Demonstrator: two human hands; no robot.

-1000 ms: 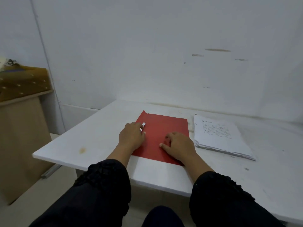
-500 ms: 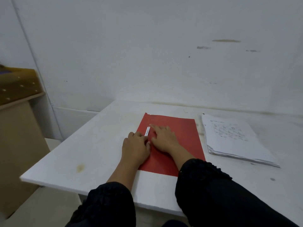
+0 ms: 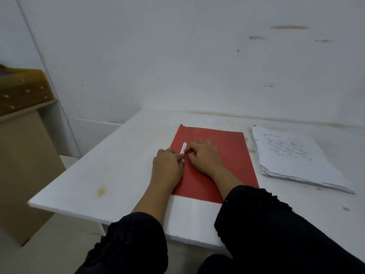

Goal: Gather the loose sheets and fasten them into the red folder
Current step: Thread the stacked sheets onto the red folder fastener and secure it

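Observation:
The red folder (image 3: 227,147) lies shut and flat on the white table (image 3: 110,165). A short white fastener strip (image 3: 183,147) sits along its left edge. My left hand (image 3: 167,165) rests on that edge, fingers curled, with its fingertips at the strip's near end. From the right, my right hand (image 3: 205,157) lies on the cover and pinches the strip's middle. The stack of loose sheets (image 3: 290,155), printed on top, lies to the right of the folder, apart from both hands.
A brown wooden cabinet (image 3: 23,155) stands left of the table, across a gap of floor. The white wall runs along the table's far edge. A brown stain (image 3: 101,191) marks the table near its front left corner.
My right hand has moved from the folder's near middle to the white strip at the left edge, beside my left hand. The left hand stayed there.

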